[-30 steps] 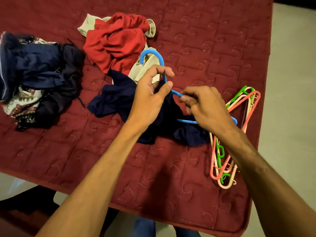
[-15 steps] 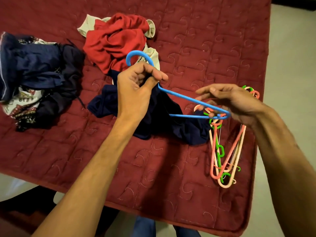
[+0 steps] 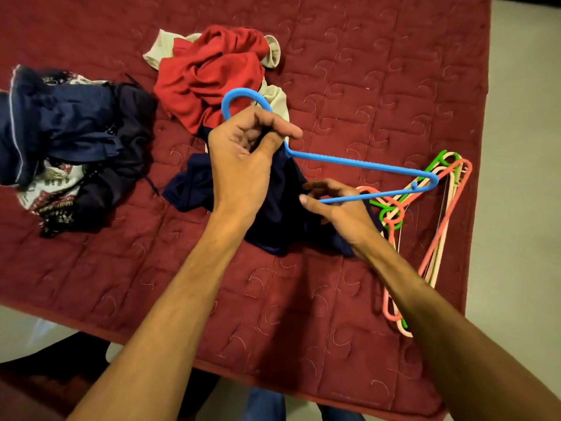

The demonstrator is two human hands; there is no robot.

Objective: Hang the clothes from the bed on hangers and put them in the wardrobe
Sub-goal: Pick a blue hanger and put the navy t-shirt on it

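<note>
You're on the threading step, I reckon: your left hand (image 3: 243, 153) grips the blue hanger (image 3: 364, 164) at its neck over the navy garment (image 3: 194, 186), which lies mid-bed (image 3: 303, 314); your right hand (image 3: 340, 208) curls at the lower bar, and I can't tell if it's pinching bar or cloth. Next you'll need to find the neck opening and feed an arm in; the garment's dark, limp and bunched up, so that's probably the fiddly bit.

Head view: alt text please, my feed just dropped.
The left hand grips a blue hanger by its neck above a navy garment on a red bedspread; the right hand curls its fingers at the hanger's lower bar. Other clothes lie left, spare hangers right.
</note>
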